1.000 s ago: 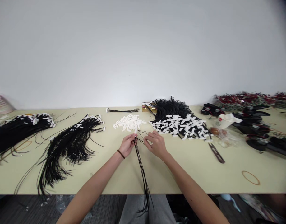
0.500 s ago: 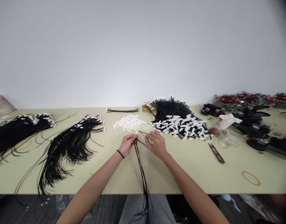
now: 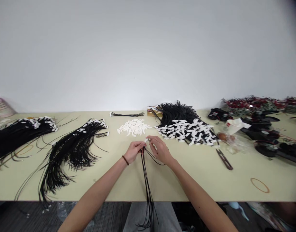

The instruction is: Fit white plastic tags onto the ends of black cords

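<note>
Black, thin wires (image 3: 146,180) hang down past the near edge of the pale yellow counter (image 3: 124,183), and their loose ends spread out over the grey trousers (image 3: 135,220). The top of this bunch is up at the two bare hands.

The left hand (image 3: 133,152), with a brown band (image 3: 125,160) on its wrist, has its fingers pinched shut on the wires. The right hand (image 3: 163,152) has come in close, so the hands now almost meet. Its fingers are bent and a little apart, close around a small white plastic piece (image 3: 146,140) at the top of the bunch. I can't tell if they grip it or just touch it. That white piece has moved over from the left fingertips to sit between the hands. A few wires that were pulled out straight now sag in a loose loop under the right hand, so they are not tight any more.

Off to the right lie a thin orange ring (image 3: 259,185) and dark metal snips (image 3: 224,159). To the left is a big pile of black wires with white ends (image 3: 73,151).

Past the hands sits a heap of small white plastic bits (image 3: 134,128). Beside it, on the right, is a thick black bundle with many white tips (image 3: 179,114). One small black bunch (image 3: 127,114) lies near the wall.
</note>
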Action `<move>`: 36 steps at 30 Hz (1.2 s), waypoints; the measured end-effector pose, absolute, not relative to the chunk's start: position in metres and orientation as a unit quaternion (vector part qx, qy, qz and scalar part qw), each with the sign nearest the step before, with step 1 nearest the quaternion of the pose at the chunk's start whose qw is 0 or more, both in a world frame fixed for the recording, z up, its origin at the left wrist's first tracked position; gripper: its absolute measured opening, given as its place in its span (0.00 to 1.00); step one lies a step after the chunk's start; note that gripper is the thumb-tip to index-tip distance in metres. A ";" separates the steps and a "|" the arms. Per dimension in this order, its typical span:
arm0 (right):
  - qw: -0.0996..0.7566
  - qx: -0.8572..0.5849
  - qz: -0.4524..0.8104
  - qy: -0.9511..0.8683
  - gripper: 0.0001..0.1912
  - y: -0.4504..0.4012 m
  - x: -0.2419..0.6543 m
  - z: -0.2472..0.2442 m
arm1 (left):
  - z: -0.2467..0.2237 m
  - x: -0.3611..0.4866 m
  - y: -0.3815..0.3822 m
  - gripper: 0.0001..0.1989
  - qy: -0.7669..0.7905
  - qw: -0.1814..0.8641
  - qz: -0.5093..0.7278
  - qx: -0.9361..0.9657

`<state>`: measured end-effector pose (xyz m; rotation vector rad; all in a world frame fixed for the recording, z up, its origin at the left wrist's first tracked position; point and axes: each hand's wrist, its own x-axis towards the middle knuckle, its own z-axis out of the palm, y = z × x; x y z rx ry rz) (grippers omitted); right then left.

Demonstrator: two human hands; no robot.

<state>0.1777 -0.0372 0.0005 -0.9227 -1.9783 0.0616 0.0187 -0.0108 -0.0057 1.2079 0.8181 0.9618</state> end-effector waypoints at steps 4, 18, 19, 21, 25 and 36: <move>0.464 -0.364 0.032 -0.807 0.07 -0.034 0.179 -0.002 | -0.007 0.019 -0.010 0.18 0.361 0.648 0.417 0.525; 0.406 -0.322 -0.136 -0.845 0.11 -0.042 0.173 0.002 | -0.010 0.017 -0.005 0.17 0.374 0.643 0.438 0.505; 0.396 -0.320 -0.145 -0.849 0.11 -0.042 0.173 0.002 | -0.010 0.017 -0.005 0.17 0.374 0.640 0.436 0.510; 0.379 -0.319 -0.163 -0.853 0.12 -0.041 0.172 0.000 | -0.010 0.016 -0.005 0.17 0.372 0.637 0.434 0.517; 0.378 -0.303 -0.186 -0.855 0.12 -0.038 0.171 -0.002 | -0.008 0.016 -0.006 0.17 0.371 0.633 0.434 0.523; 0.540 -0.322 0.104 -0.770 0.09 -0.041 0.166 0.003 | -0.007 0.016 -0.004 0.16 0.377 0.643 0.455 0.486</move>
